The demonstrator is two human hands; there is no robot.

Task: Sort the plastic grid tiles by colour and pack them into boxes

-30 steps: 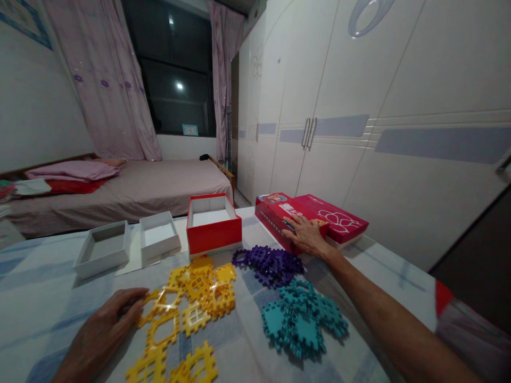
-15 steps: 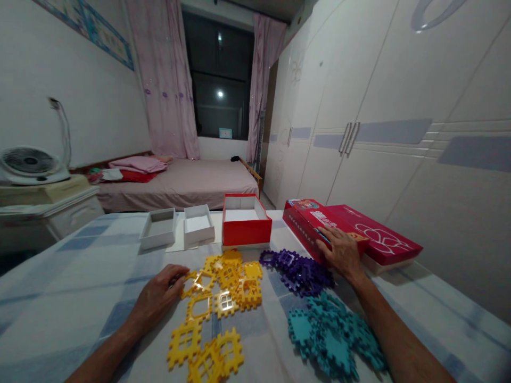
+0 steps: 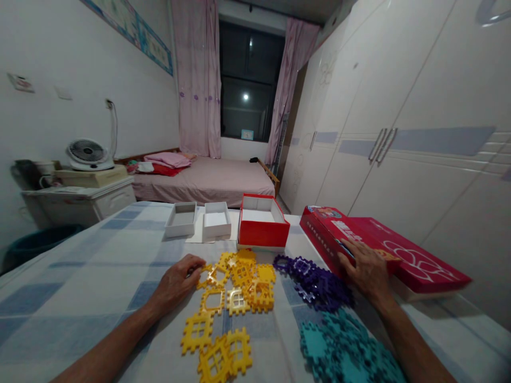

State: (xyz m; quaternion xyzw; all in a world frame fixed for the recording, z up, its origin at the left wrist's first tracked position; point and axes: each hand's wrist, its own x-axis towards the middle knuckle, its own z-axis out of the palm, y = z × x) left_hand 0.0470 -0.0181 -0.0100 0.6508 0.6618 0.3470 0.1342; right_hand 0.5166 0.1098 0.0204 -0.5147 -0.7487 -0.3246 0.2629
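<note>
My left hand (image 3: 179,283) rests on the tablecloth with its fingers curled in, its fingertips at the edge of a yellow interlocking plastic piece (image 3: 213,300) group. Whether anything is pinched there is hidden. My right hand (image 3: 366,268) lies palm down on a red box (image 3: 324,234), fingers stretched out over its lid. Between my hands spread yellow notched pieces, some with window frames. A heap of purple pieces (image 3: 321,284) sits just left of my right hand, and teal pieces (image 3: 347,346) are piled nearer, beside my right forearm.
Behind the pieces stand an open red box (image 3: 263,233) and two small white trays, a grey-bottomed one (image 3: 179,229) and another (image 3: 216,229). A second flat red box (image 3: 427,260) adjoins the first. Beyond are a bed (image 3: 215,178), wardrobe (image 3: 403,202) and fan (image 3: 88,154).
The view has swung left, so everything appears further right. Both hands stay in the same places against the pieces and the red box.
</note>
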